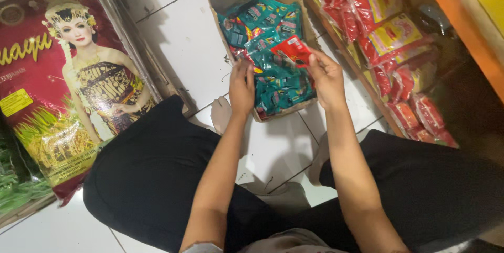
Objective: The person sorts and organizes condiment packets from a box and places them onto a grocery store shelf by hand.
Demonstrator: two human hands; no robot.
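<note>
**Inspector A:** Firstly, where were the hands at the time of observation?

**Inspector B:** Both were over the cardboard box (227, 2) on the white tiled floor (178, 32), at twelve o'clock from the seated person's knees. The right hand (326, 77) pinched a red sachet (292, 51) between thumb and fingertips, holding it just above the box contents at the box's three o'clock side. The left hand (241, 87) rested among the teal sachets (273, 74) near the box's six o'clock edge, fingers curled down into them; whether it gripped one, I could not tell.

**Inspector A:** And the contents of the box?

**Inspector B:** Mostly teal sachets, loosely piled, with some red ones showing between them. The box stood open and angled, its far end toward one o'clock.

**Inspector A:** Surroundings?

**Inspector B:** At three o'clock from the box, a low shelf (367, 87) carried rows of red and yellow packets (391, 35), just beside the box's long edge. At nine o'clock, well apart from the box, a large maroon rice sack (47, 80) printed with a figure leaned upright. The person wore black trousers (152, 179), legs folded either side of the forearms, and one bare foot (220, 114) touched the floor just beside the box's seven o'clock corner.
</note>
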